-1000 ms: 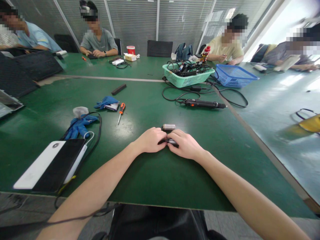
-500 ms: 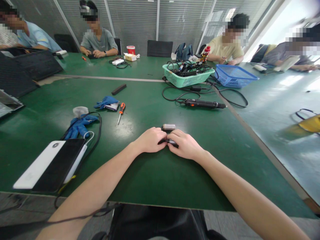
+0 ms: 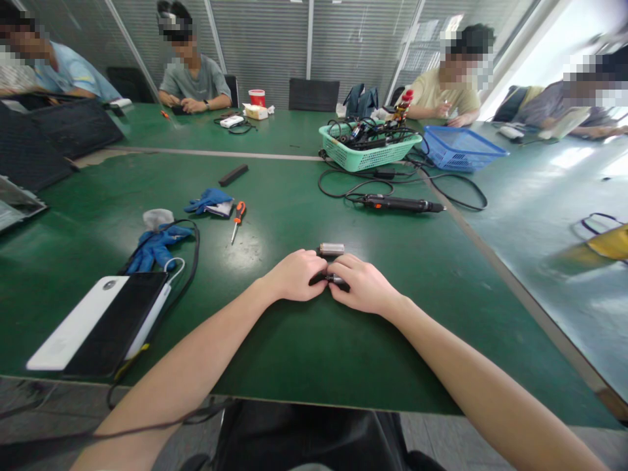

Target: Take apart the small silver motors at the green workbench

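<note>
Fingers of both hands were drawn in close together over the table point(image 3: 314, 353), in what looked like a step of close two-handed work on one small spot. The left hand point(image 3: 298, 276) was curled narrow around a dark piece point(image 3: 318, 278), and the right hand point(image 3: 364, 284) gripped a grey piece point(image 3: 339, 282) in the same way; whether these two were joined or only touching could not be told, as the fingers covered most of both. A metal cylinder point(image 3: 331, 249) lay on its side just beyond the fingertips, with neither hand gripping it. As a judgement, the next move called for a light, steady pinch from both sides, keeping the pieces in line so that neither slipped. Counted out, there was one metal cylinder, one screwdriver point(image 3: 239, 213) with an orange handle, one power tool point(image 3: 405, 204) with a cord, and one dark bar point(image 3: 233, 175). There were two baskets, a green basket point(image 3: 366, 161) heaped with cables and a blue basket point(image 3: 456, 163) beside it. One spread glove point(image 3: 157, 248) and one blue bundle point(image 3: 210, 201) lay to the left; how many gloves the bundle held was unclear. At least four other people point(image 3: 196, 82) sat around.
</note>
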